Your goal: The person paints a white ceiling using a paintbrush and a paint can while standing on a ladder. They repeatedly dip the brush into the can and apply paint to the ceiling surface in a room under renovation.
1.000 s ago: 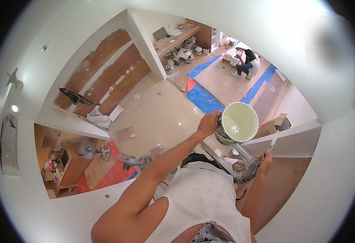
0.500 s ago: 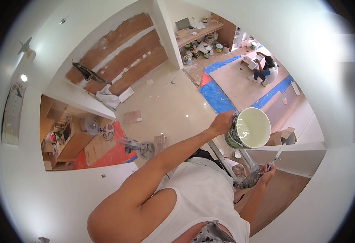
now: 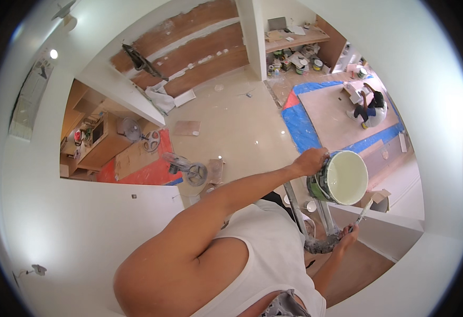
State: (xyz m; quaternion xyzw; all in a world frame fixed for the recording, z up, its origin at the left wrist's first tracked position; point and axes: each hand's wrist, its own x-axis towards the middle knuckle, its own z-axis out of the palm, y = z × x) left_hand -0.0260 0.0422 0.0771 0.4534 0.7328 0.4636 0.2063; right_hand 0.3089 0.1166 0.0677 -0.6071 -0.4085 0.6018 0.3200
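My left hand (image 3: pixel 312 161) is closed on the upper edge of a paint bucket (image 3: pixel 320 186), out at the end of my stretched left arm. The bucket is tilted toward me, and pale, creamy paint (image 3: pixel 348 177) shows inside it. In my right hand (image 3: pixel 349 236) is a slim paintbrush (image 3: pixel 365 210), its whitish tip pointing up just below the bucket's rim. Close beside that hand is the paint-smeared top of a metal ladder (image 3: pixel 322 245); whether the hand touches it, I cannot tell.
Far below, a person (image 3: pixel 375 111) crouches on a covered floor edged with blue sheeting (image 3: pixel 301 127). A standing fan (image 3: pixel 193 173), an open carton (image 3: pixel 380 201) and a cluttered desk (image 3: pixel 297 39) are also down there. White walls (image 3: pixel 94 232) rise close around me.
The whole view has shifted, with the room now lower and further right in the picture. The brush's tip has come nearer the bucket's lower rim. Both hands keep their holds.
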